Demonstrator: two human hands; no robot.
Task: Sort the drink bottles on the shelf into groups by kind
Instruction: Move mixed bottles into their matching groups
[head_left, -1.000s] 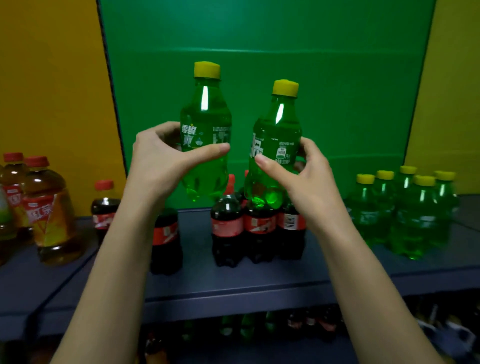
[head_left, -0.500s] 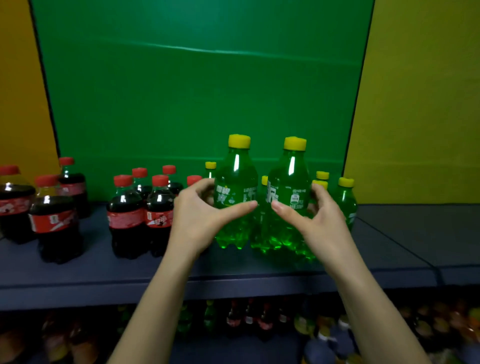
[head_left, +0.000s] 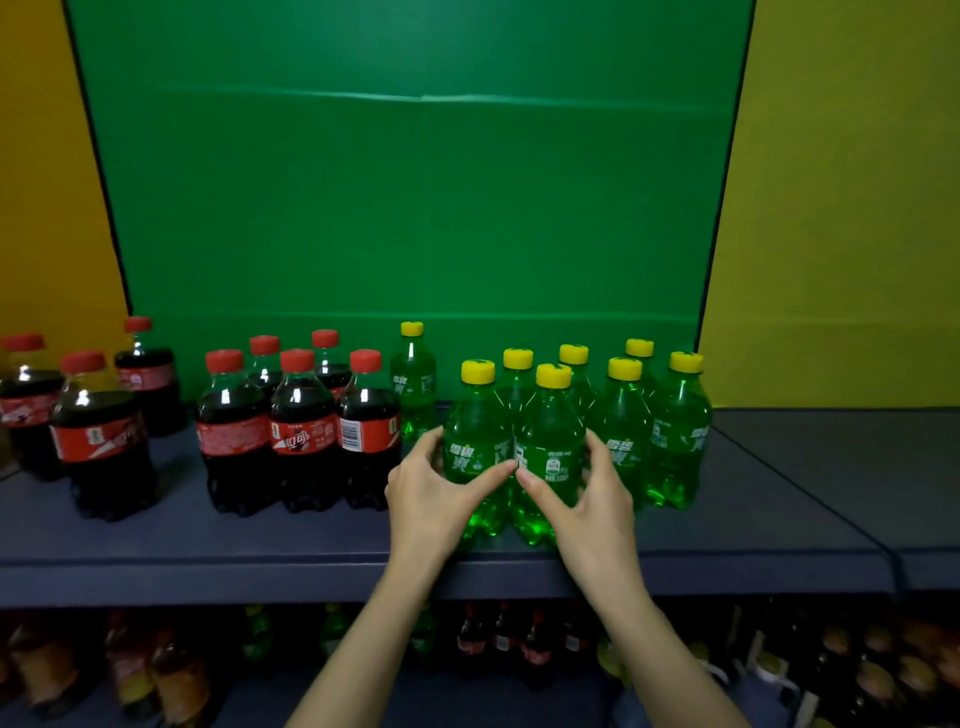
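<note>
Left of the green panel (head_left: 405, 208): orange wall (head_left: 41, 182). Below the panel's left edge, on the dark shelf (head_left: 208, 551): three cola bottles (head_left: 98, 436), red-capped, upright, loosely spaced. Under the panel's left third: a tight cola cluster (head_left: 301, 431) of five more bottles, three in front and two behind, red labels facing out. Just right of that, back against the foot of the panel: a lone green bottle (head_left: 413, 384), yellow-capped, upright, standing apart from the others of its kind.

Under the middle of the panel, near the shelf's front edge: left hand (head_left: 431, 488) wrapped round the left bottle (head_left: 475, 415), thumb across the front of the label, fingers curled behind. Close against it, touching or nearly so: the right bottle (head_left: 550, 431), clasped by the right hand (head_left: 587, 499) in mirror fashion, thumb across the front, fingers round the far side. Thumb tips almost meeting between the two. Both bottles green, yellow-capped, upright, bases down at the shelf surface.

Behind and to the right of the pair, under the panel's right third: the green group (head_left: 675, 431), five yellow-capped bottles packed close, with the held pair up against its front left.

Lower than the panel, beneath the shelf's front lip: a row of lower bottles (head_left: 493, 644), dim and blurred, kinds hard to tell. Right of the panel: yellow wall (head_left: 841, 208).
</note>
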